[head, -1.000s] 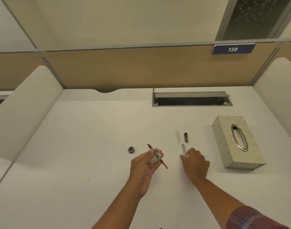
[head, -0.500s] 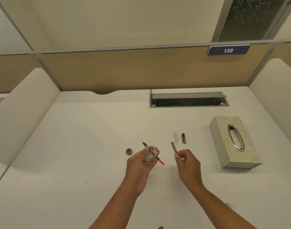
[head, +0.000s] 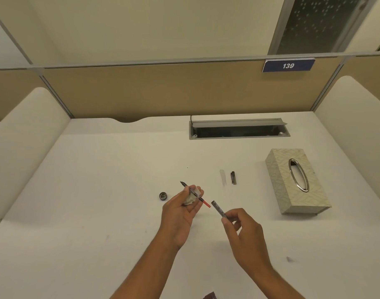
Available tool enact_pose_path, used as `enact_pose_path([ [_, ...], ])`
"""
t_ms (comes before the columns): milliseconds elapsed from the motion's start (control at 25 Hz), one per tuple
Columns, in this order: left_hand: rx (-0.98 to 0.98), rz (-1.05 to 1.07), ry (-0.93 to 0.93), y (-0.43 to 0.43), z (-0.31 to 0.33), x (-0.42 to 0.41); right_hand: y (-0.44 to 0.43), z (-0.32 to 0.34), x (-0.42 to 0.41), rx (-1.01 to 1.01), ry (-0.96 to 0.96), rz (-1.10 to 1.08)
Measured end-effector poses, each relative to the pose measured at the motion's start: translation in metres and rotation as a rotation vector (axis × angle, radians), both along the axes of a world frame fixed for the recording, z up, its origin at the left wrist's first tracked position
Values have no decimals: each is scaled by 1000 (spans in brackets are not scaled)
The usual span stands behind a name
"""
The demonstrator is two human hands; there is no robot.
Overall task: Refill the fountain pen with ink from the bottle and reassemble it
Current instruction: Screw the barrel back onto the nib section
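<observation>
My left hand [head: 182,210] holds the pen's front section [head: 194,194] above the white desk [head: 98,201], nib pointing up-left and the red converter end pointing down-right. A crumpled white tissue [head: 190,199] is tucked in the same hand. My right hand [head: 243,231] pinches the dark pen barrel [head: 218,209], its open end aimed at the red end, a small gap apart. A round dark bottle cap [head: 163,196] lies left of my left hand. The dark pen cap [head: 233,177] lies further back. The ink bottle is not visible.
A pale translucent piece [head: 222,177] lies beside the pen cap. A patterned tissue box [head: 295,182] stands at the right. An open cable tray [head: 238,131] is set into the desk's back. Cubicle partitions close in both sides.
My right hand picked the barrel up off the desk and brought it down-left toward the red end of the section. My left hand stayed almost still.
</observation>
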State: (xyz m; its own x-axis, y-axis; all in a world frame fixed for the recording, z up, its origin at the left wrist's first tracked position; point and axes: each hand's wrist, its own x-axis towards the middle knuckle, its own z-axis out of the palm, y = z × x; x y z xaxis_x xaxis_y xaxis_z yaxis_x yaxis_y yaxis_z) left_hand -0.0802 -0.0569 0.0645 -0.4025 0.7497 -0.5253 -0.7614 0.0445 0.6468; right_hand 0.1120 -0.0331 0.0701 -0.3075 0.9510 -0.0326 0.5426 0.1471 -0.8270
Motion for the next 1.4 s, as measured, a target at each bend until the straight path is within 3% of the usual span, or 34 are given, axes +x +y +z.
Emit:
enact_pose_path([
  [840,58,-47,59,-10,1,11,-6,20,-8,95,-151,44],
  [1040,75,-124,96,-13,1,21,-6,24,-12,116,-133,50],
  [1400,82,-120,122,-15,7,28,-7,23,-12,-54,14,60],
])
